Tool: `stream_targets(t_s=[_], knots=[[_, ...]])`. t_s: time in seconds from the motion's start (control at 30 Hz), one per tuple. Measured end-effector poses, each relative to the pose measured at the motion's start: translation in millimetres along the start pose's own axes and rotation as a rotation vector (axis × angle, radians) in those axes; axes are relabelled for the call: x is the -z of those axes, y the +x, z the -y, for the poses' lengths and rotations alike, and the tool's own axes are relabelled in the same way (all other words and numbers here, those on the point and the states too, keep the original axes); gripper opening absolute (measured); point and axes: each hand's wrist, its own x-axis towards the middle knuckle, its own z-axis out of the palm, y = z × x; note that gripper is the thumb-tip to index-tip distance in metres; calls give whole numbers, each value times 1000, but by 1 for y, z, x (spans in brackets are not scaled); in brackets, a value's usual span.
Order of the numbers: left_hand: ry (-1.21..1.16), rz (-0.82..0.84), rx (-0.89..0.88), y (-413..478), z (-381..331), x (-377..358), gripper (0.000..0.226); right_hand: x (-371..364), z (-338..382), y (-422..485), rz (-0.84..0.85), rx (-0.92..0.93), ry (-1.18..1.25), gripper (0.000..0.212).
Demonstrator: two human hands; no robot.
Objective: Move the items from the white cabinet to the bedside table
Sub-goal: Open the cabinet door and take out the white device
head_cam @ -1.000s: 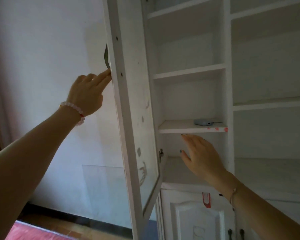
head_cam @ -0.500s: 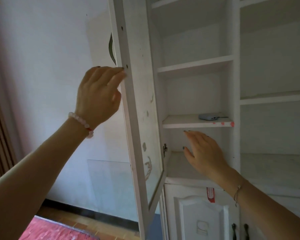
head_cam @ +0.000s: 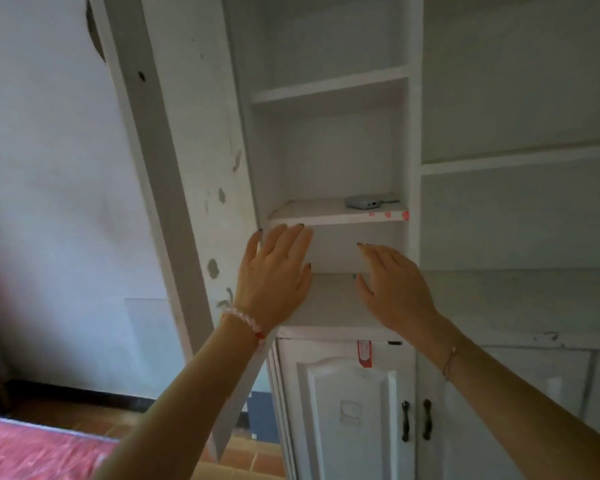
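A small grey flat device [head_cam: 363,201] with a thin cable lies on a shelf [head_cam: 312,213] of the white cabinet [head_cam: 414,133], toward the shelf's right side. The cabinet's glass door [head_cam: 187,161] stands swung open on the left. My left hand [head_cam: 274,271] is raised in front of the compartment below that shelf, fingers straight, fingertips near the shelf's front edge. My right hand [head_cam: 394,289] is beside it, lower and to the right, fingers relaxed and spread. Both hands hold nothing and are below the device.
Below the open shelves are shut lower cabinet doors [head_cam: 347,410] with two dark handles [head_cam: 416,424] and a red tag [head_cam: 364,353]. More white shelves extend to the right. A pink bed cover [head_cam: 32,452] shows at the bottom left, over a brown tiled floor.
My left hand has left the door's edge and moved right to the front of the open compartment. My right hand stays roughly in place. The view has moved closer to the shelves.
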Motion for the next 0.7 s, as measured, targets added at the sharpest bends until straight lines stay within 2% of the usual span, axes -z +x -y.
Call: stream_targets(t_s=[0.37, 0.7], knots=[[-93, 143, 128, 20, -58, -100, 48, -47, -86, 14, 100, 25, -7, 60], [-137, 248, 186, 31, -64, -159, 49, -85, -118, 31, 143, 22, -8, 57]])
